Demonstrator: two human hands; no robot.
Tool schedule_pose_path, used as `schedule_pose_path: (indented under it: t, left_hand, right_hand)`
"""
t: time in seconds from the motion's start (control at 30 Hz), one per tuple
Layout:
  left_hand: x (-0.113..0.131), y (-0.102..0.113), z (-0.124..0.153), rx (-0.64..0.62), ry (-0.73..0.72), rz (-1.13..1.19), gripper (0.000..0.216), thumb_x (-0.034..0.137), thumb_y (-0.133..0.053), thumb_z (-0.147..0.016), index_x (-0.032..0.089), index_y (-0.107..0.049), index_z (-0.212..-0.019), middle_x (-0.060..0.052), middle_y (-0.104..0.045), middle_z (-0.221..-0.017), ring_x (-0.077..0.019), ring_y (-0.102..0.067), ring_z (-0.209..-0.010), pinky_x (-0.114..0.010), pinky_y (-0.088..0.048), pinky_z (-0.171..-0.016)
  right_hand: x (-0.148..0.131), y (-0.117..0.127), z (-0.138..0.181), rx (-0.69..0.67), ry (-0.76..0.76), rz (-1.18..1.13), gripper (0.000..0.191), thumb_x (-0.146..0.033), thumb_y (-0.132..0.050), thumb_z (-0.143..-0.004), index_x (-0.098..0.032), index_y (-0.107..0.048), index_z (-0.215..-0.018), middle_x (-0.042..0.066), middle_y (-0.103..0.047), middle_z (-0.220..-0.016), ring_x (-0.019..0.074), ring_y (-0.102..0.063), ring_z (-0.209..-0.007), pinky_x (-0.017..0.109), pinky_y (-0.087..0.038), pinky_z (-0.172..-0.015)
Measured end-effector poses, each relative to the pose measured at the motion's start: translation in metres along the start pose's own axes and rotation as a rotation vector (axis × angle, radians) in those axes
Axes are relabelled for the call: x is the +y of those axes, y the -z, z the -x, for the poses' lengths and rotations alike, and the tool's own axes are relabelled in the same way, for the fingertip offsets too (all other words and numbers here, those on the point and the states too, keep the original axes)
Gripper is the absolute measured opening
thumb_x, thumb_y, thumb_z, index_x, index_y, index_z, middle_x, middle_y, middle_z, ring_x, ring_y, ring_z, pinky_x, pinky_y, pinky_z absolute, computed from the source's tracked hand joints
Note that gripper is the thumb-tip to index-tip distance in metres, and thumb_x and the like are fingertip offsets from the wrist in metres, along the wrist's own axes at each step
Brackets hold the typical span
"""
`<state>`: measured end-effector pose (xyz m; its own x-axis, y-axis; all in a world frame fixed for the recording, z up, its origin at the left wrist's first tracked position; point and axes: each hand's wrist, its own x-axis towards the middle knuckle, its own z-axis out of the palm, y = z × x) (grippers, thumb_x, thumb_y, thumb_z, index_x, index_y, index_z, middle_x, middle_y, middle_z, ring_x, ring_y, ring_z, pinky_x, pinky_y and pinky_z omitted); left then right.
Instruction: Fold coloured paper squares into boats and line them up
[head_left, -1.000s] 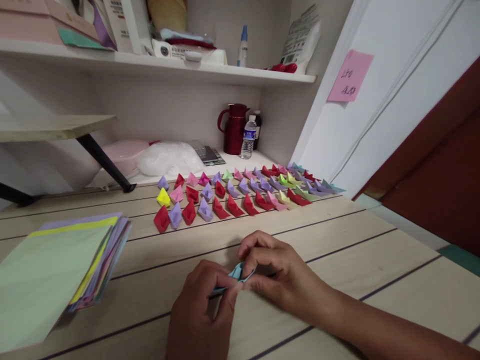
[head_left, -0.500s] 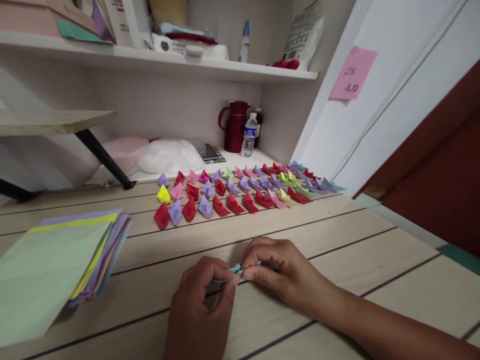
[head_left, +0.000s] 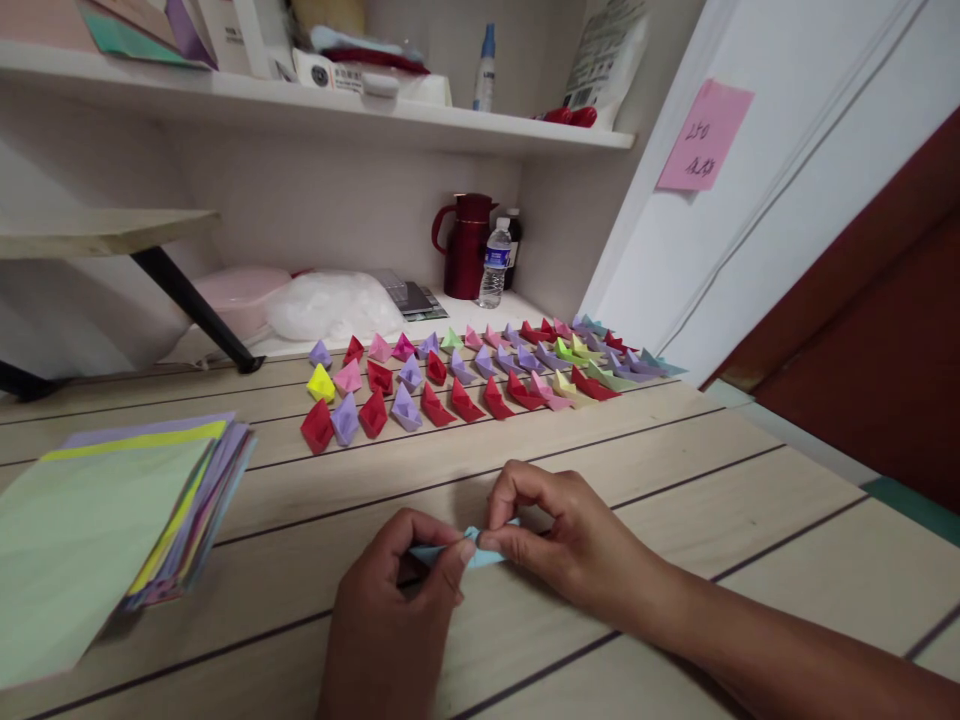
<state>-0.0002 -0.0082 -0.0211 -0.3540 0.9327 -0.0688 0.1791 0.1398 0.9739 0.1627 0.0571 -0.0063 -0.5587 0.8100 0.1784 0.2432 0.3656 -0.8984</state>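
Note:
A small light-blue folded paper boat (head_left: 487, 556) is held between my two hands, low over the wooden table (head_left: 585, 630). My left hand (head_left: 409, 585) pinches its left part between thumb and fingers. On the other side, my right hand (head_left: 551, 525) grips it with thumb and forefinger. The fingertips cover much of the paper, so its full shape is hidden. Beyond the hands stand rows of small folded paper boats in several colours, among them a red boat (head_left: 317, 428) and a yellow boat (head_left: 321, 384).
To the left lies a stack of coloured paper sheets (head_left: 105, 530), pale green on top. A black-legged riser (head_left: 105, 235) stands behind it. At the back are a dark red jug (head_left: 466, 250), a water bottle (head_left: 495, 265) and a white plastic bag (head_left: 334, 305). A pink note (head_left: 705, 135) hangs at right.
More of the light-blue paper shows now, a flat face spreading below the fingertips. Both hands stay close together and keep their pinch. The whole view has shifted slightly.

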Motion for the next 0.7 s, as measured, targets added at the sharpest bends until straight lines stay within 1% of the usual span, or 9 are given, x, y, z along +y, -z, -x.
schedule_pose_path:
  t: [0.07,0.17,0.2,0.27,0.4,0.47,0.53,0.6,0.7]
  left_hand:
    - [0.003,-0.001,-0.001,-0.006,0.043,0.102,0.020,0.038,-0.072,-0.071,0.022,-0.064,-0.079,0.008,-0.057,-0.054,-0.0081,-0.051,-0.047,-0.019,-0.040,-0.050]
    - [0.007,0.001,-0.002,-0.046,0.080,0.211,0.047,0.045,-0.072,-0.073,0.025,-0.058,-0.112,0.013,-0.048,-0.052,-0.0059,-0.042,-0.037,-0.016,-0.033,-0.039]
    - [0.007,0.002,-0.002,-0.059,0.087,0.222,0.054,0.047,-0.072,-0.073,0.025,-0.055,-0.119,0.014,-0.045,-0.050,-0.0056,-0.040,-0.035,-0.016,-0.031,-0.037]
    - [0.007,0.004,-0.003,-0.070,0.078,0.225,0.058,0.049,-0.071,-0.074,0.025,-0.053,-0.123,0.013,-0.046,-0.050,-0.0053,-0.039,-0.035,-0.015,-0.029,-0.036]
    - [0.004,0.007,-0.008,0.000,0.008,0.255,0.054,0.056,-0.063,-0.082,0.023,-0.053,-0.123,0.009,-0.058,-0.056,-0.0070,-0.050,-0.040,-0.019,-0.040,-0.046]
    - [0.001,0.007,-0.012,0.053,-0.032,0.326,0.057,0.059,-0.061,-0.081,0.020,-0.052,-0.122,0.006,-0.064,-0.063,-0.0094,-0.055,-0.044,-0.022,-0.045,-0.052]
    - [-0.002,0.005,-0.014,0.060,-0.059,0.392,0.063,0.062,-0.064,-0.077,0.017,-0.053,-0.119,0.004,-0.064,-0.062,-0.0113,-0.056,-0.045,-0.025,-0.047,-0.054]
    - [-0.005,0.003,-0.015,-0.010,-0.047,0.389,0.061,0.061,-0.070,-0.071,0.015,-0.061,-0.110,0.005,-0.061,-0.057,-0.0115,-0.056,-0.048,-0.024,-0.046,-0.055]
    - [-0.006,0.003,-0.012,-0.142,0.010,0.290,0.039,0.049,-0.079,-0.064,0.017,-0.071,-0.084,0.002,-0.063,-0.061,-0.0117,-0.056,-0.060,-0.022,-0.044,-0.060]
  right_hand:
    - [-0.001,-0.001,0.001,-0.017,-0.007,-0.023,0.014,-0.013,-0.069,-0.081,-0.018,-0.058,-0.076,-0.004,-0.059,-0.068,0.0098,-0.051,-0.063,0.020,-0.037,-0.057]
    - [-0.002,-0.003,0.002,-0.053,-0.047,-0.115,0.016,-0.015,-0.071,-0.081,-0.018,-0.057,-0.076,-0.005,-0.058,-0.067,0.0095,-0.050,-0.063,0.020,-0.037,-0.058]
    - [-0.002,-0.004,0.001,-0.061,-0.065,-0.159,0.017,-0.018,-0.073,-0.081,-0.018,-0.056,-0.075,-0.005,-0.057,-0.067,0.0095,-0.049,-0.063,0.020,-0.037,-0.059]
    - [-0.001,-0.004,0.000,-0.074,-0.103,-0.262,0.024,-0.026,-0.077,-0.079,-0.017,-0.056,-0.075,-0.005,-0.056,-0.067,0.0094,-0.048,-0.063,0.021,-0.036,-0.059]
    - [0.004,-0.004,-0.006,-0.062,-0.181,-0.461,0.039,-0.041,-0.084,-0.071,-0.017,-0.053,-0.075,-0.005,-0.054,-0.064,0.0085,-0.042,-0.058,0.021,-0.031,-0.054]
    - [0.007,-0.003,-0.009,-0.033,-0.198,-0.501,0.042,-0.043,-0.085,-0.069,-0.018,-0.052,-0.074,-0.007,-0.051,-0.061,0.0079,-0.039,-0.055,0.021,-0.028,-0.052]
    - [0.008,-0.001,-0.010,0.008,-0.178,-0.477,0.040,-0.041,-0.083,-0.071,-0.018,-0.051,-0.074,-0.008,-0.048,-0.059,0.0077,-0.037,-0.054,0.021,-0.027,-0.051]
    - [0.008,0.000,-0.009,0.058,-0.111,-0.366,0.032,-0.035,-0.079,-0.076,-0.018,-0.052,-0.074,-0.007,-0.049,-0.063,0.0087,-0.041,-0.057,0.021,-0.031,-0.053]
    - [0.007,0.001,-0.003,0.116,0.055,-0.123,0.017,-0.023,-0.072,-0.083,-0.018,-0.057,-0.076,-0.002,-0.058,-0.073,0.0118,-0.052,-0.068,0.023,-0.040,-0.062]
